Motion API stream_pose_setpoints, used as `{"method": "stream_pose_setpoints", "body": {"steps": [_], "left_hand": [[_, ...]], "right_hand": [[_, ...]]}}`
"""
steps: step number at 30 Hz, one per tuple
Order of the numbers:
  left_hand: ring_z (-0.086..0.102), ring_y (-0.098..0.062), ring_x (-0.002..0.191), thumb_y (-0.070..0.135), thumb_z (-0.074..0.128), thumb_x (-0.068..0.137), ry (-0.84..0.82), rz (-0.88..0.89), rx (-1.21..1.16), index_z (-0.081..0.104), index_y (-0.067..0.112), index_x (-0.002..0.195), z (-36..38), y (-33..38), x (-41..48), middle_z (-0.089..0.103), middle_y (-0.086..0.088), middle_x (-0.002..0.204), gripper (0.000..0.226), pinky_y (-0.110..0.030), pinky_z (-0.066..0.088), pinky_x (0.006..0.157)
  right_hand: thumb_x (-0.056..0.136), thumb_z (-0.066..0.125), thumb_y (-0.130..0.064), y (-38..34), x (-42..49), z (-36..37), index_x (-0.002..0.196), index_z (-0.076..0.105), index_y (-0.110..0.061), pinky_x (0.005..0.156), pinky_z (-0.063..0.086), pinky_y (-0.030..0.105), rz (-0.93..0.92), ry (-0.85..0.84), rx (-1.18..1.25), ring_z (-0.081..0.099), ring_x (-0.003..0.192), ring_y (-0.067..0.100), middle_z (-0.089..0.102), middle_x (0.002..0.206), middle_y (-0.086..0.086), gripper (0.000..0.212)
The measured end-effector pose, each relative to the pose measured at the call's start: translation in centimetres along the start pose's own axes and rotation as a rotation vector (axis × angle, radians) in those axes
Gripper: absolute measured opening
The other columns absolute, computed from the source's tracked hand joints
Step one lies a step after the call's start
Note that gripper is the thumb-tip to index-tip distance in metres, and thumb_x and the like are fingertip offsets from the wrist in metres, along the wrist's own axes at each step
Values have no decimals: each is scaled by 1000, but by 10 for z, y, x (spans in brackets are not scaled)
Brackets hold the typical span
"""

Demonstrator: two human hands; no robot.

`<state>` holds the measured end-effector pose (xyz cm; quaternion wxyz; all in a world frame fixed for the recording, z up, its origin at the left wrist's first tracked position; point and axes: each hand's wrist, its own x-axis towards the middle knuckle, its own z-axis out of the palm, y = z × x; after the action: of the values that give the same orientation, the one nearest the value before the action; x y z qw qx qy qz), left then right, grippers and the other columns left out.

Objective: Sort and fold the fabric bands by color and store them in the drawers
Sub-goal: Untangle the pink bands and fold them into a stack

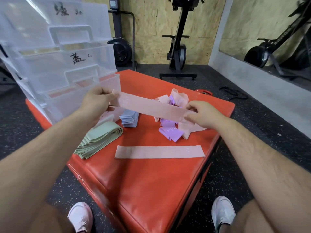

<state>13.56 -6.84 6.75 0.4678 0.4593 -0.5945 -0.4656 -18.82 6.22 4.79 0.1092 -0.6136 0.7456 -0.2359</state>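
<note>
Even, fairly bright overhead light is falling on the scene, glaring white on the drawers (55,39) and glinting softly along the box's (143,182) near edge, and shadows are showing only faintly. The wide lens is stretching and bowing the forearms (42,157) toward the frame edges, and the raised band (151,107) is looking slightly soft.

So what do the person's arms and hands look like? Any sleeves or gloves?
No sleeves and no gloves. The left arm and right arm are bare as far as the picture shows, with dark hairs. The left hand and right hand are bare too: no rings, watch or bracelet show.
</note>
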Motion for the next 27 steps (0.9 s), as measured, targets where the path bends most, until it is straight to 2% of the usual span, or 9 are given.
{"method": "stream_pose_setpoints", "body": {"steps": [3, 8, 11, 13, 16, 19, 21, 24, 27], "left_hand": [[63, -16, 68, 18, 72, 89, -73, -52, 106, 62, 16, 78, -10, -10, -8, 68, -6, 79, 15, -28, 50, 60], [59, -11, 56, 14, 76, 85, -213, -133, 339, 62, 9, 80, -14, -36, -33, 63, -6, 72, 15, -22, 50, 52], [55, -10, 50, 13, 77, 84, -269, -169, 422, 62, 8, 77, -10, -54, -51, 62, -5, 69, 17, -22, 48, 48], [57, -17, 57, 12, 77, 83, -257, -179, 454, 61, 8, 79, -7, -65, -61, 62, -7, 72, 17, -24, 50, 48], [58, -24, 66, 14, 77, 83, -258, -188, 520, 62, 9, 81, -5, -79, -68, 62, -12, 76, 16, -31, 51, 59], [59, -25, 66, 16, 77, 84, -267, -165, 593, 63, 7, 89, -4, -86, -73, 64, -11, 76, 18, -35, 55, 63], [62, -26, 64, 20, 77, 83, -266, -123, 664, 64, 9, 89, -4, -88, -76, 67, -10, 73, 18, -40, 58, 68], [62, -23, 59, 19, 73, 84, -264, -39, 755, 65, 15, 85, -4, -91, -76, 69, -6, 69, 10, -34, 55, 68], [59, -18, 61, 14, 68, 83, -282, 27, 821, 65, 15, 87, -3, -91, -76, 67, -2, 76, 5, -31, 51, 66]], "right_hand": [[84, 72, -17, 14, -9, -12, 98, 69, -26, 68, 46, 29, 36, -16, 62, 62, 84, 14, 68, 93, -8, 17], [83, 73, -5, 26, -31, -13, 101, 68, -20, 64, 52, 30, 118, -173, 177, 60, 63, 13, 66, 78, -1, 24], [82, 74, -6, 29, -43, -7, 103, 68, -20, 63, 47, 27, 119, -239, 131, 57, 52, 0, 64, 76, -3, 25], [82, 74, -7, 31, -49, -4, 101, 68, -21, 64, 45, 25, 106, -262, 111, 57, 56, -5, 59, 76, -10, 24], [83, 74, -10, 31, -56, 0, 98, 66, -25, 55, 38, 20, 89, -275, 35, 55, 61, 6, 59, 76, -8, 23], [83, 74, -14, 30, -59, 9, 98, 65, -29, 56, 35, 24, 64, -292, -62, 53, 66, 7, 57, 81, -9, 23], [82, 75, -16, 32, -59, 15, 94, 63, -33, 59, 36, 26, 61, -305, -97, 53, 69, 9, 57, 82, -8, 24], [80, 75, -17, 37, -57, 22, 90, 62, -35, 60, 41, 28, 67, -329, -124, 57, 70, 14, 61, 83, -6, 24], [81, 75, -16, 39, -59, 28, 99, 66, -30, 73, 53, 34, 81, -356, -135, 64, 79, 21, 65, 92, -3, 25]]}}
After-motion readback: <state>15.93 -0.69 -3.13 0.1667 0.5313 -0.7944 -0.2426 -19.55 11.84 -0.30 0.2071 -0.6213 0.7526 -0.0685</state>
